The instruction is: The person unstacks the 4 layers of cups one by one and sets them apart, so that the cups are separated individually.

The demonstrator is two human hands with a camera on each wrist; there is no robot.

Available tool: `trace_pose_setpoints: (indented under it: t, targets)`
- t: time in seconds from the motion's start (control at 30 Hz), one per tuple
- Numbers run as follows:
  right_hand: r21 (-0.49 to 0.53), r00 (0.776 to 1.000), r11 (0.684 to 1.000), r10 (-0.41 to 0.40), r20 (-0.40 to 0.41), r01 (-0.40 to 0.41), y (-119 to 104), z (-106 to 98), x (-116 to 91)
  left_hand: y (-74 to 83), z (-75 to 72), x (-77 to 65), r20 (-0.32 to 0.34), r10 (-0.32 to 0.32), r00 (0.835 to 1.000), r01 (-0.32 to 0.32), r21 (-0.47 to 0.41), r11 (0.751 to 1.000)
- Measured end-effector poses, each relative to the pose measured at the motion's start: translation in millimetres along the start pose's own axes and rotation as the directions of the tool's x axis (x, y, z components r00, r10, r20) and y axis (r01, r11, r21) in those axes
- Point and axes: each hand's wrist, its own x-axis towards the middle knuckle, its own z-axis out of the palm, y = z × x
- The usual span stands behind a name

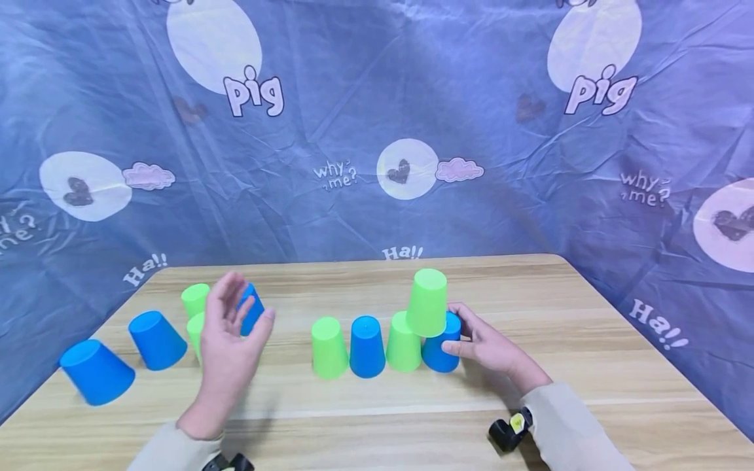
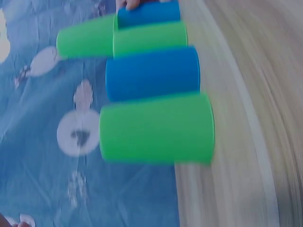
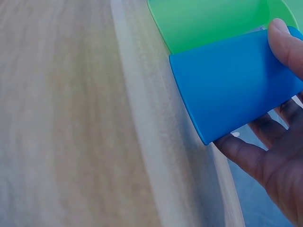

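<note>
Right hand point(image 1: 485, 343), lower right of centre in the head view: clamped on the end blue cup point(image 1: 437, 353), thumb on the near side, fingers round the far side. The right wrist view agrees — thumb near the cup's base, fingers along the opposite wall.

That cup ends a row of four standing mouth down, right of centre in the head view. From the left: outer green cup point(image 1: 330, 350), middle blue cup point(image 1: 367, 348), inner green cup point(image 1: 403, 347), then the gripped one. The top green cup point(image 1: 428, 301), also mouth down, sits across the last two, tilted slightly in the head view.

Left hand point(image 1: 230, 347), left of centre: held up over the table, fingers apart from the thumb and loosely bent, grip holding nothing. It partly hides a rear blue cup point(image 1: 253, 311) and a half-covered green cup point(image 1: 195, 333). Close by to the left: a back green cup point(image 1: 194, 299), a leaning-looking blue cup point(image 1: 157, 341) and, at far left, another blue cup point(image 1: 97, 374).

Surface: wood-grain table point(image 1: 330, 432). Behind it, a creased blue cloth point(image 1: 353, 98) printed "pig", "why me?" and "Ha!!". Pale sleeves point(image 1: 574, 425) on both arms; black device point(image 1: 506, 435) at the right wrist.
</note>
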Motion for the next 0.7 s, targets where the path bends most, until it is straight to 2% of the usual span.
trace_pose_setpoints:
  t: [0.1, 0.2, 0.4, 0.57, 0.7]
  targets:
    - [0.007, 1.000, 1.000, -0.002, -0.003, 0.002, 0, 0, 0, 1.5, 15.8, -2.1, 0.067, -0.018, 0.998, 0.021, -0.051, 0.998]
    - [0.008, 1.000, 1.000, -0.003, -0.004, 0.003, 0, 0, 0, 3.2, 32.1, -5.0, 0.153, -0.033, 0.988, 0.041, -0.054, 0.998]
    - [0.002, 1.000, 1.000, -0.006, -0.006, 0.006, 0, -1, -1, 8.7, 67.4, -13.0, 0.304, -0.098, 0.948, 0.123, -0.064, 0.990]
    - [0.006, 1.000, 1.000, -0.013, -0.004, 0.013, 0, 0, -1, 11.6, 90.5, -18.8, 0.361, -0.163, 0.918, 0.198, -0.061, 0.978]
    - [0.007, 1.000, 1.000, -0.010, -0.005, 0.010, 0, 1, 0, 10.1, 102.9, -22.0, 0.410, -0.223, 0.885, 0.261, -0.039, 0.964]
